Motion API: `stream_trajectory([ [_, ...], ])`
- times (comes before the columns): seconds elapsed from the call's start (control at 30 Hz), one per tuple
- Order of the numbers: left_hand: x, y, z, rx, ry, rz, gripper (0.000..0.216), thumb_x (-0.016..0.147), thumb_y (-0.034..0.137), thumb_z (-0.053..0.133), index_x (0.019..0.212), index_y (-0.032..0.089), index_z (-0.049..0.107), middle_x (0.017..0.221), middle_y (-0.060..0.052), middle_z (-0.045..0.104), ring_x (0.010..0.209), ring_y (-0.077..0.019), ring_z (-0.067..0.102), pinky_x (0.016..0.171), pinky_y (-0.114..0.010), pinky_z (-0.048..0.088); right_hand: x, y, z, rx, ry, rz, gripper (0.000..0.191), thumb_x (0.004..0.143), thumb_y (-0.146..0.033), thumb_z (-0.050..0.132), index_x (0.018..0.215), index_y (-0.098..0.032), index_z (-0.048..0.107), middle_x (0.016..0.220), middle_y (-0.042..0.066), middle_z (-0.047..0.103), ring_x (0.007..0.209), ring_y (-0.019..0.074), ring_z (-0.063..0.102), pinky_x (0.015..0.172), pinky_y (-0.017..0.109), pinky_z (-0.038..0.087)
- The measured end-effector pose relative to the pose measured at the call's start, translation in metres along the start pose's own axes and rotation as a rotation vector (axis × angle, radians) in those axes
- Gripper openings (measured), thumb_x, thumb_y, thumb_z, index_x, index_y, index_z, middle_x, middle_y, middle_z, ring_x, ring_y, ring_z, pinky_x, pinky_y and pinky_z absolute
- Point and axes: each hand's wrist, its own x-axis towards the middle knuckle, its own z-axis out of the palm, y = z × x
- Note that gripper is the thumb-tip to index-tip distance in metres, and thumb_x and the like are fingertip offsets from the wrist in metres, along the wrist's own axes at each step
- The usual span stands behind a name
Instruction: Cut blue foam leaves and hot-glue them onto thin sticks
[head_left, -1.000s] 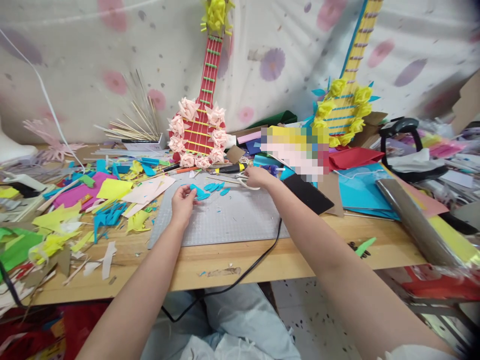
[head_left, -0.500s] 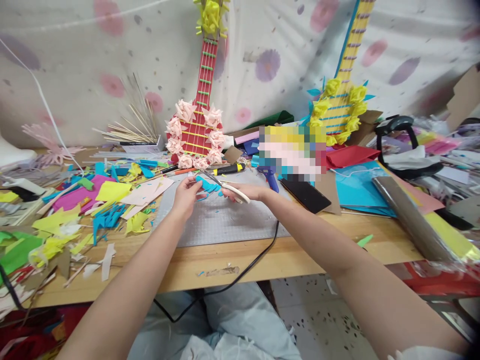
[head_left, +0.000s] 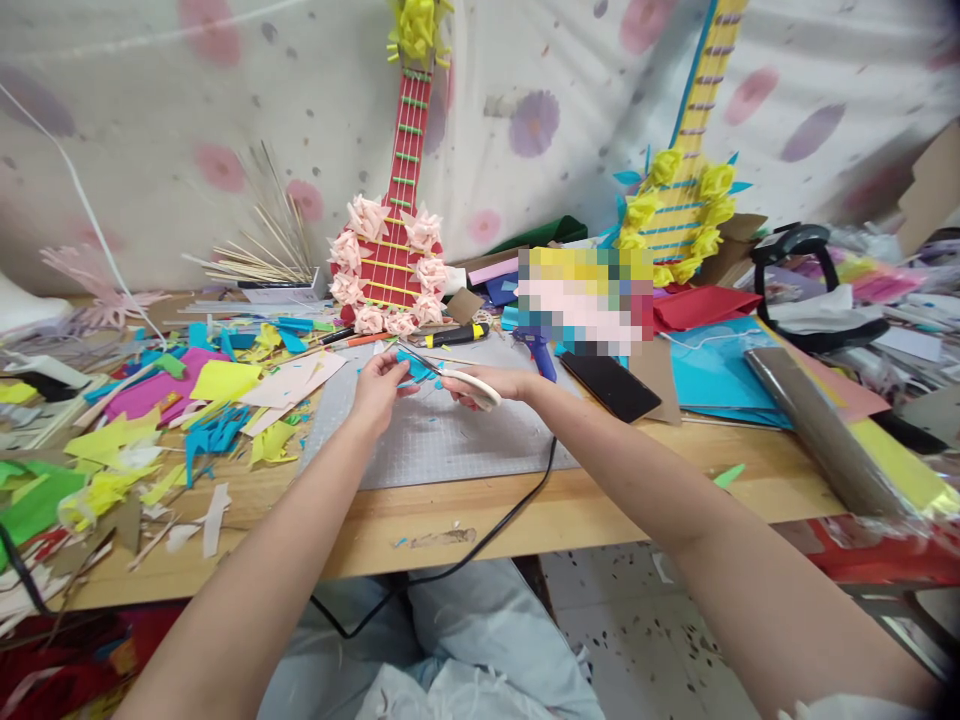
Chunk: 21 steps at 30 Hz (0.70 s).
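My left hand pinches a small piece of blue paper above the grey cutting mat. In my right hand is a pair of scissors with white handles, its blades reaching left across the blue paper. How far the blades are parted is hard to make out. Small blue bits lie on the mat beneath. Just behind my hands are a yellow-and-black utility knife and a blue glue gun.
A red paper guitar with pink flowers and a yellow one lean at the back. Paper scraps cover the left side. A black phone-like slab and blue sheets lie right. A black cable crosses the front edge.
The scissors' blades have moved slightly over the blue paper, and less of the paper shows now. Both hands stay in nearly the same place; the view has shifted a little.
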Motion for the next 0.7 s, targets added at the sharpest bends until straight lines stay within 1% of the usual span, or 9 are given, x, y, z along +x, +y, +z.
stream_trajectory([
  [0.07, 0.0, 0.0002, 0.0002, 0.003, 0.001, -0.007, 0.02, 0.059, 0.018, 0.064, 0.076, 0.015, 0.052, 0.068, 0.001, 0.058, 0.058, -0.0101, 0.057, 0.047, -0.023, 0.049, -0.0001, 0.0007, 0.0004, 0.018, 0.005, 0.004, 0.04, 0.065, -0.057, 0.059, 0.063, -0.017, 0.052, 0.051, -0.003, 0.047, 0.045, 0.0071, 0.041, 0.044, 0.021, 0.034],
  [0.13, 0.0002, 0.0002, 0.0006, 0.004, 0.003, -0.017, 0.019, 0.059, 0.017, 0.064, 0.075, 0.015, 0.052, 0.067, 0.001, 0.058, 0.058, -0.0103, 0.057, 0.046, -0.022, 0.049, 0.0004, 0.002, 0.0001, 0.025, -0.02, -0.014, 0.041, 0.066, -0.057, 0.057, 0.064, -0.017, 0.05, 0.051, -0.004, 0.044, 0.045, 0.0064, 0.039, 0.043, 0.021, 0.032],
  [0.3, 0.0016, -0.0011, 0.0014, -0.006, 0.011, -0.035, 0.019, 0.059, 0.016, 0.064, 0.074, 0.014, 0.052, 0.066, 0.001, 0.058, 0.057, -0.0097, 0.057, 0.046, -0.021, 0.049, 0.0036, 0.0075, -0.0018, -0.024, -0.053, -0.074, 0.042, 0.07, -0.058, 0.053, 0.068, -0.017, 0.045, 0.053, -0.005, 0.04, 0.046, 0.0056, 0.037, 0.043, 0.02, 0.03],
  [0.5, 0.0025, -0.0031, 0.0008, -0.006, 0.002, -0.045, 0.018, 0.06, 0.015, 0.064, 0.073, 0.014, 0.052, 0.066, 0.001, 0.058, 0.056, -0.0095, 0.056, 0.049, -0.023, 0.05, 0.0029, 0.0075, -0.0032, -0.066, -0.059, -0.046, 0.046, 0.068, -0.061, 0.052, 0.065, -0.017, 0.042, 0.053, -0.005, 0.037, 0.045, 0.005, 0.034, 0.041, 0.02, 0.028],
  [0.6, 0.0019, -0.0028, 0.0009, -0.002, -0.002, -0.055, 0.016, 0.061, 0.015, 0.063, 0.073, 0.014, 0.053, 0.067, 0.0, 0.059, 0.056, -0.0097, 0.056, 0.05, -0.025, 0.051, 0.0004, 0.0049, -0.0039, -0.099, -0.05, -0.023, 0.047, 0.067, -0.063, 0.052, 0.065, -0.017, 0.042, 0.052, -0.005, 0.039, 0.044, 0.0049, 0.035, 0.041, 0.02, 0.029],
  [0.7, 0.0016, -0.0021, 0.0006, 0.002, -0.012, -0.067, 0.013, 0.063, 0.013, 0.062, 0.073, 0.013, 0.053, 0.067, 0.0, 0.059, 0.055, -0.0091, 0.056, 0.049, -0.024, 0.051, -0.0007, 0.0034, -0.0049, -0.141, -0.033, -0.003, 0.049, 0.065, -0.065, 0.053, 0.066, -0.016, 0.044, 0.052, -0.005, 0.041, 0.043, 0.0048, 0.036, 0.041, 0.019, 0.03],
])
